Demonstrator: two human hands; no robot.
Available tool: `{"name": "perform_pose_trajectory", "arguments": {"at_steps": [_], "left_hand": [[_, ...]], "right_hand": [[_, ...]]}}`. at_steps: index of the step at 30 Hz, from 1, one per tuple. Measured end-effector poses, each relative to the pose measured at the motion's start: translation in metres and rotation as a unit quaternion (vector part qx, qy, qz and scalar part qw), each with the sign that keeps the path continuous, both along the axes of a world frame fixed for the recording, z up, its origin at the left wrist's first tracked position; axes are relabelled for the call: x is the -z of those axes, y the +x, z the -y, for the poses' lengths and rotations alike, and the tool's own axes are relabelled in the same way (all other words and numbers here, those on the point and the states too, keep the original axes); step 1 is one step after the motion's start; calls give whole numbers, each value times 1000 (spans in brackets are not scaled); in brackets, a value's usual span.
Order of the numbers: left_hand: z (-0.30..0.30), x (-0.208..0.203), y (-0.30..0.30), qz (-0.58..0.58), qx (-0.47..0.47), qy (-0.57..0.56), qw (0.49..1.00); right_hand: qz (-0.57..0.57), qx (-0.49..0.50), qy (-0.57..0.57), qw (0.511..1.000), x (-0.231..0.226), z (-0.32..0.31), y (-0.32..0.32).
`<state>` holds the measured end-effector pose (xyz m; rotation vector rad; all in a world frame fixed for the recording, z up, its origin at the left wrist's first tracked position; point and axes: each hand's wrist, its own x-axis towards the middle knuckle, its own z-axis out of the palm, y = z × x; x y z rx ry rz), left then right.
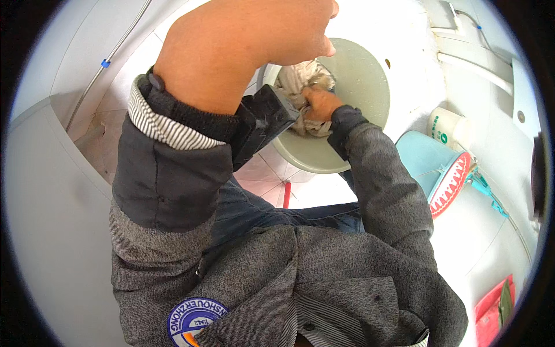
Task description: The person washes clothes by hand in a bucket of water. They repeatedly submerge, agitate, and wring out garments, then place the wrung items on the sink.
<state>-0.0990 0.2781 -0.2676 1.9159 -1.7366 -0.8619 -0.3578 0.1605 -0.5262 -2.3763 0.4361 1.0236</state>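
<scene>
Overhead, the left hand (248,43) hung loosely curled, holding nothing visible, over a smooth grey-green basin (358,87). Inside it, the right hand (319,104) gripped a wrinkled, sodden beige cloth (300,78). Wringing too hard risked slopping water onto the glossy tiled floor (266,168).

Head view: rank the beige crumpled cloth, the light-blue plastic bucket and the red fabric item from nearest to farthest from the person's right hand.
1. Beige crumpled cloth: gripped by the right hand, inside the pale green round basin.
2. Light-blue plastic bucket: to the hand's right, beside the right sleeve.
3. Red fabric item: far lower right, near the picture's rim.
</scene>
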Motion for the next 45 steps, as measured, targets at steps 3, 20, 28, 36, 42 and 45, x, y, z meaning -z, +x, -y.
{"name": "perform_pose_trajectory", "arguments": {"at_steps": [3,20,28,36,42,45], "left_hand": [[0,4,-5,12,-2,-81,997],[-15,20,-14,33,-63,63,995],[-8,28,-14,46,-40,-9,998],[9,-1,-7,-73,31,35,996],[7,-10,-22,-48,57,-100,992],[2,-10,-22,-45,40,-74,995]], "right_hand": [[61,-20,79,995,-46,-20,-12],[-109,375,99,915,81,83,35],[-11,198,214,956,72,71,71],[158,225,188,943,-116,52,31],[221,233,45,946,-249,49,0],[232,247,-6,941,-269,39,-17]]}}
